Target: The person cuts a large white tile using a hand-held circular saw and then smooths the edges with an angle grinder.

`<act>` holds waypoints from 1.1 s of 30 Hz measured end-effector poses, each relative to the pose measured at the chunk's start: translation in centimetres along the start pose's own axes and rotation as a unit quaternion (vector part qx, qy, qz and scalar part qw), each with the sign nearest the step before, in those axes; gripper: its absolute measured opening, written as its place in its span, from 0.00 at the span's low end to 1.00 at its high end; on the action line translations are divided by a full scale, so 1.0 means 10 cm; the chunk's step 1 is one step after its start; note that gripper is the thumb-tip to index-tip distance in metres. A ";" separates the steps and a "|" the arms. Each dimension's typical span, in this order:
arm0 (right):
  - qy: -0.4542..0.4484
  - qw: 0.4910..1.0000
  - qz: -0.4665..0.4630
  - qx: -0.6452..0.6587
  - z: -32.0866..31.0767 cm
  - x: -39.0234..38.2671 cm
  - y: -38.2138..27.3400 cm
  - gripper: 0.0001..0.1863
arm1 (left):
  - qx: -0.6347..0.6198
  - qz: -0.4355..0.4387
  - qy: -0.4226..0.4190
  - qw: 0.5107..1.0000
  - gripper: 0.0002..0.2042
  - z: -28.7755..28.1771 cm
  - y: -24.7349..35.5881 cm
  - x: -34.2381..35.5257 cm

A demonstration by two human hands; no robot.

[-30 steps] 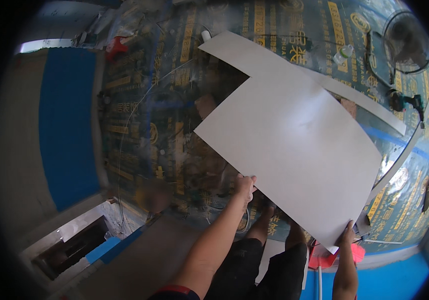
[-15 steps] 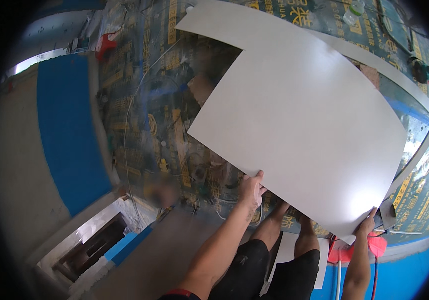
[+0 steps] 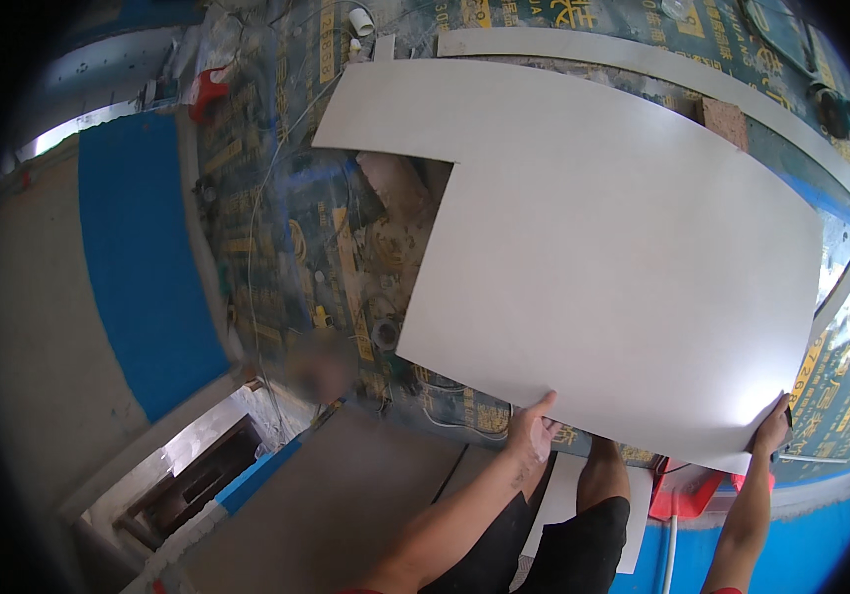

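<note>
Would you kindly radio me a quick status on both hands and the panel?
Left hand holding near edge, right hand at near right corner. White panel notched on its left side. Red dustpan near right hand.

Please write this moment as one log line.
left hand: holds pale panel, near edge; right hand: holds near-right corner; beyond: pale strip

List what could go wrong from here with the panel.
1. The left hand and right hand hold only the near side of the panel, so its far side could dip or swing into the brown block or long strip.
2. The narrow tongue beside the notch might crack at the inner corner if knocked.
3. The near right corner could snag the red dustpan.
</note>
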State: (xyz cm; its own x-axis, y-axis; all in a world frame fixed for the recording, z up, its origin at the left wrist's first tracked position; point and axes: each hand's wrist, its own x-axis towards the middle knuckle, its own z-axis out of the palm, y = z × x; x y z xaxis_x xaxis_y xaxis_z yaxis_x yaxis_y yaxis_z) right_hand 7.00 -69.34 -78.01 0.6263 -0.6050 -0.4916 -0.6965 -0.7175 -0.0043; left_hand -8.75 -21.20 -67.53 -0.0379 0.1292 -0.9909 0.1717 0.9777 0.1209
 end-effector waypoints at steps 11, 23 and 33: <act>-0.002 1.000 0.007 -0.020 0.07 0.64 0.18 0.46 | 0.001 -0.083 -0.025 0.996 0.19 -0.22 -0.63 0.36; -0.082 0.973 0.024 -0.215 0.12 1.44 0.85 0.40 | -0.009 -0.080 -0.084 0.993 0.14 -0.30 -0.92 1.04; -0.239 0.961 -0.130 -0.039 -0.03 -1.27 0.78 0.29 | -0.028 -0.069 -0.072 0.995 0.21 -0.33 -0.83 1.13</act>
State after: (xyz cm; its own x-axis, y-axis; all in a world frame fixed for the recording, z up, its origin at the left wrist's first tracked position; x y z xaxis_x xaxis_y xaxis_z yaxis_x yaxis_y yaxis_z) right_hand -6.25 -67.33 -71.58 0.5300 -0.1875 -0.8270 -0.4981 -0.8581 -0.1247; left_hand -13.90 -27.32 -79.50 0.0853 -0.0274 -0.9960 0.1199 0.9926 -0.0171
